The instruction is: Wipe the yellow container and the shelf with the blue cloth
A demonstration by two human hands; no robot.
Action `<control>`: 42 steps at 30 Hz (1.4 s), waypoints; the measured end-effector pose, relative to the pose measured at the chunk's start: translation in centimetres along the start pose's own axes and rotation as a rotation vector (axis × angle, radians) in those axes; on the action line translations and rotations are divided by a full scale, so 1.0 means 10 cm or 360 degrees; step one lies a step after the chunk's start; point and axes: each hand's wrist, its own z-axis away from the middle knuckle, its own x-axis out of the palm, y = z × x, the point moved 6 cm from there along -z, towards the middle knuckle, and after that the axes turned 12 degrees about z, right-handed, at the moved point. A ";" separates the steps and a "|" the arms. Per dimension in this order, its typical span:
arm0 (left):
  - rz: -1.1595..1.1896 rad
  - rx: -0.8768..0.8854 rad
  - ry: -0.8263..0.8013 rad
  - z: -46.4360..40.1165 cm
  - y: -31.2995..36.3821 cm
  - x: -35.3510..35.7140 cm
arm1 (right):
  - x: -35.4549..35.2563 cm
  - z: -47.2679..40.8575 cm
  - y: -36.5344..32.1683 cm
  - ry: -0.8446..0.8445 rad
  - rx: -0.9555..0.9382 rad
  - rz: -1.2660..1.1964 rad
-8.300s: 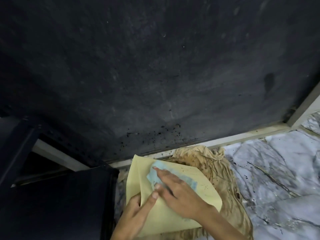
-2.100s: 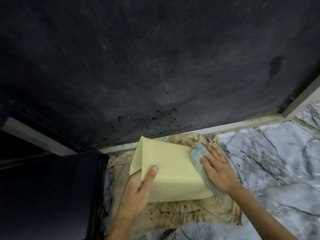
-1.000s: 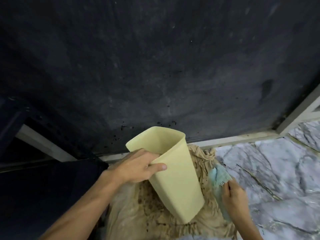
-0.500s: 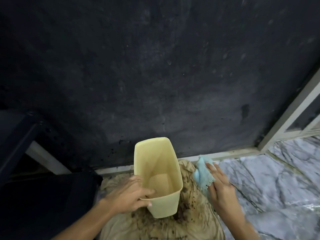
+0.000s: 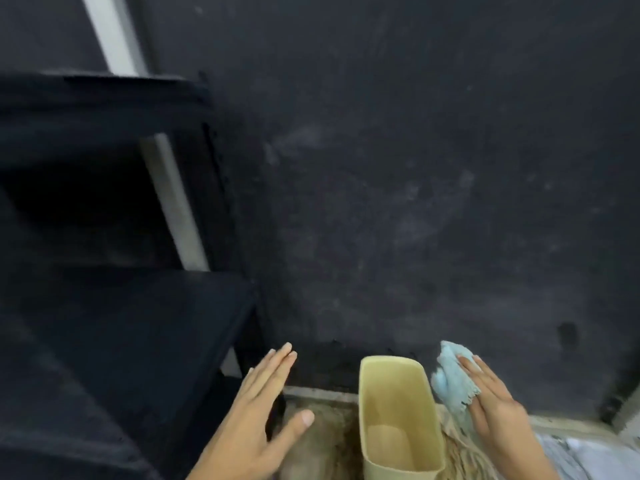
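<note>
Dark, scuffed wall (image 5: 398, 168) fills most of the view, with a black shelf (image 5: 131, 327) standing against it on the left, its tiers in deep shadow and a pale strip (image 5: 176, 206) running up behind them. Low in the frame the yellow container (image 5: 398, 417) stands upright, mouth open toward the camera, on a stained tan cloth (image 5: 322, 441) spread on the floor just beside the wall's base. Nothing touches the container — the left hand (image 5: 256, 424) hangs to its left with fingers spread and released, apart from it and in front of the shelf's lower corner. The right hand (image 5: 495, 407) is on the other side, grasping the blue cloth (image 5: 450, 379), which is bunched against the palm and fingers and held near the container's upper right rim; whether cloth and rim touch cannot be told. A bit of marbled floor (image 5: 571, 455) shows at the bottom right.
</note>
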 end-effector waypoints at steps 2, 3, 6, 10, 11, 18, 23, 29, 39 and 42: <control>0.0037 0.0076 0.0337 0.28 0.31 -0.58 | -0.04 -0.18 -0.30 -0.0028 -0.0117 -0.0031; 0.0023 0.0147 0.0542 0.42 0.47 -0.86 | -0.05 -0.26 -0.45 -0.0040 -0.0185 -0.0046; -0.0100 0.0343 0.1138 0.80 0.90 -1.59 | -0.01 -0.49 -0.91 -0.0088 -0.0221 -0.0110; -0.0337 0.0619 0.1524 0.92 1.35 -2.15 | 0.26 -0.82 -1.65 -0.0188 -0.0270 -0.0168; -0.0360 0.0654 0.1564 0.87 1.41 -2.26 | 0.36 -0.92 -1.82 -0.0235 -0.0281 -0.0188; -0.0577 0.0617 0.1572 0.37 1.31 -2.41 | 0.95 -1.50 -3.25 -0.0395 -0.0662 -0.0238; -0.0634 0.0710 0.1663 0.31 1.27 -2.40 | 1.51 -1.63 -3.91 -0.0619 -0.1008 -0.0177; -0.0716 0.0724 0.1646 0.25 1.15 -2.37 | 2.00 -1.47 -3.96 -0.0884 -0.0963 0.0099; -0.0823 0.0633 0.1593 0.36 1.27 -2.30 | 1.42 -1.60 -3.66 -0.0799 -0.0795 -0.0094; -0.0693 0.0577 0.1553 0.41 1.34 -2.19 | 0.90 -1.56 -3.18 -0.0716 -0.0663 -0.0184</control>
